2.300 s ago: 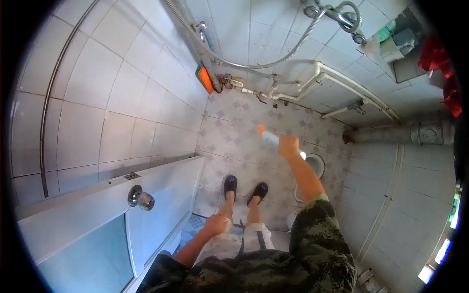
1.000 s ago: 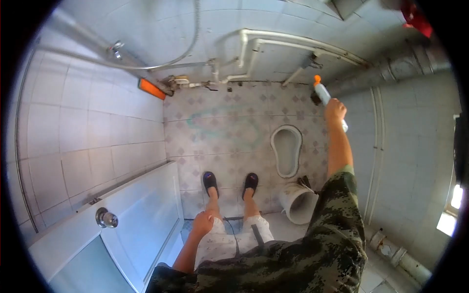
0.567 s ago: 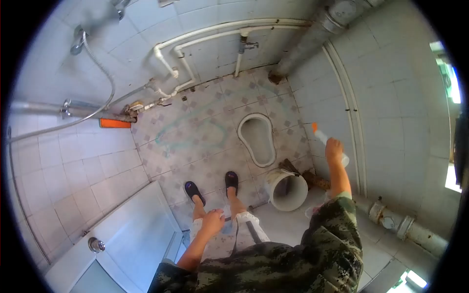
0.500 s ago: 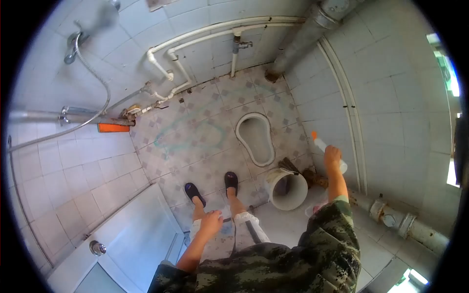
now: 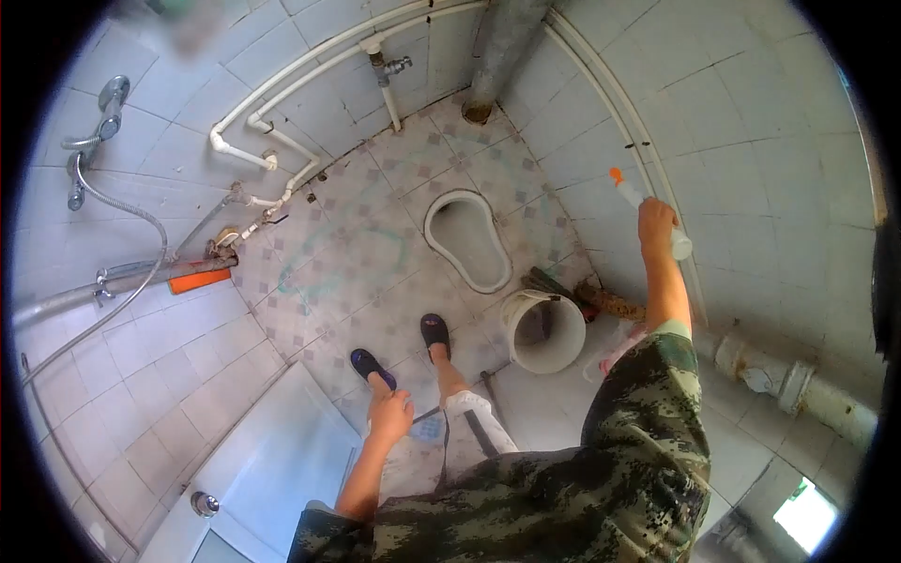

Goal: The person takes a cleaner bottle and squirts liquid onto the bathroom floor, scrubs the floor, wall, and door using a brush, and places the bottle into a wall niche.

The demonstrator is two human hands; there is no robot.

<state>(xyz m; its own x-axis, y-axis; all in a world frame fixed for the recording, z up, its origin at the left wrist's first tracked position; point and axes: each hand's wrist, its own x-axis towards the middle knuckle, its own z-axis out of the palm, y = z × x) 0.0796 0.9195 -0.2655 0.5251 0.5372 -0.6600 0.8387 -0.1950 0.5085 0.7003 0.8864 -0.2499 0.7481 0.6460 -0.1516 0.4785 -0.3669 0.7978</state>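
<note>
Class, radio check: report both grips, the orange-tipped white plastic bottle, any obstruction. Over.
Right grip closed around orange-tipped white plastic bottle. Left grip curled, contents unclear. Round white plastic bucket near white ceramic squat toilet; possible obstacle.

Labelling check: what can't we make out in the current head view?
All in the head view:
Orange-tipped bottle: middle hidden by the right grip.
Left grip: palm turned away; contents, if any, unseen.
Pink item: partly behind the camouflage sleeve; unidentifiable.
Grey shape, top left: too blurred to name.
Door: cut off by the bottom edge.
</note>
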